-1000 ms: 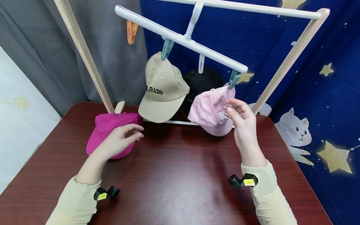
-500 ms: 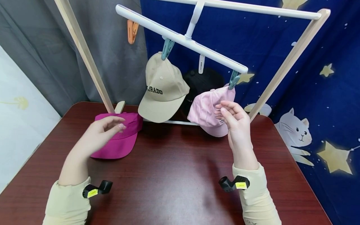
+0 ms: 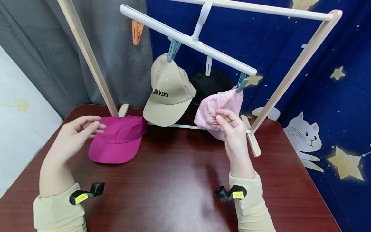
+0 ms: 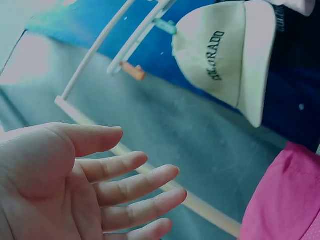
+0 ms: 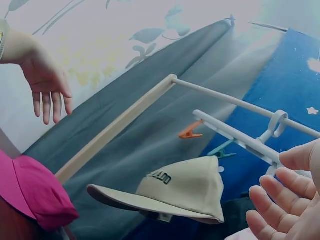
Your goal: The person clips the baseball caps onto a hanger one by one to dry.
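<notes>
My left hand point(image 3: 71, 138) hovers at the left side of a magenta cap point(image 3: 116, 146) on the table, its fingertips overlapping the crown in the head view. In the left wrist view the palm faces the camera and the loose fingers hold nothing. My right hand point(image 3: 236, 138) is raised before a pink cap point(image 3: 207, 109), partly covering it, with relaxed fingers and nothing in them. The pink cap hangs from a teal clip point(image 3: 242, 82) at the lower right end of a tilted white hanger point(image 3: 188, 40). A beige cap point(image 3: 166, 93) with dark lettering hangs from another teal clip point(image 3: 173, 50).
A rack with wooden posts point(image 3: 295, 72) and a white top bar point(image 3: 269, 10) bears the hanger. An orange clip point(image 3: 137, 32) and a white clip point(image 3: 208, 66) hang from it. Behind is a black cap point(image 3: 213, 83). The brown table point(image 3: 174, 193) extends toward me.
My left hand has drawn back leftward from over the magenta cap, showing more of it. My right hand has shifted left across the pink cap. The caps hang as before.
</notes>
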A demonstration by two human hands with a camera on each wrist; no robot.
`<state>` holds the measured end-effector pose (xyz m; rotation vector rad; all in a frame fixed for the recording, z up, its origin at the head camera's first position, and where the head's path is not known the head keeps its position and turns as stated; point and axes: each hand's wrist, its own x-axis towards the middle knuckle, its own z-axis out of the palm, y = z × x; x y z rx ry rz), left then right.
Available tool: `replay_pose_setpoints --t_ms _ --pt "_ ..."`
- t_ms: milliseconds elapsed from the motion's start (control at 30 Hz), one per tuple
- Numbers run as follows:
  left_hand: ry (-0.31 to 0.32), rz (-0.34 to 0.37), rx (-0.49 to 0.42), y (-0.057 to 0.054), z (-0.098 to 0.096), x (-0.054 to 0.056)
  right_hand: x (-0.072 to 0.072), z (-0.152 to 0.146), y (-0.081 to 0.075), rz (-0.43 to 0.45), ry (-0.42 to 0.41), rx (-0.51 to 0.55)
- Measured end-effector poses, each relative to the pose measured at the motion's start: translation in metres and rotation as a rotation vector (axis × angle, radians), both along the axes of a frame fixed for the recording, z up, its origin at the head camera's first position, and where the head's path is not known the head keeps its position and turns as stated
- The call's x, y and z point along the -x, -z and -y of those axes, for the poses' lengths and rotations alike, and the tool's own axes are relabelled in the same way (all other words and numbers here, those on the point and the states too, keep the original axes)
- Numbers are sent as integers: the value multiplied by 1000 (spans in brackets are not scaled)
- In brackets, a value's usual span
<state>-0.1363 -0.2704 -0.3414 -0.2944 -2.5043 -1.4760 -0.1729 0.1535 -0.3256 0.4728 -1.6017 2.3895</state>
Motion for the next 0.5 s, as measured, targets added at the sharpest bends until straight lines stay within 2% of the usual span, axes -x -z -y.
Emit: replay_pose_setpoints --t_ms 233,367,500 --pt "29 38 -117 5 14 -3 -2 12 5 13 -5 -13" --pt "38 51 -227 7 23 -2 -2 17 8 46 -15 3" --pt "26 66 -292 8 27 -3 -1 24 10 69 -31 19"
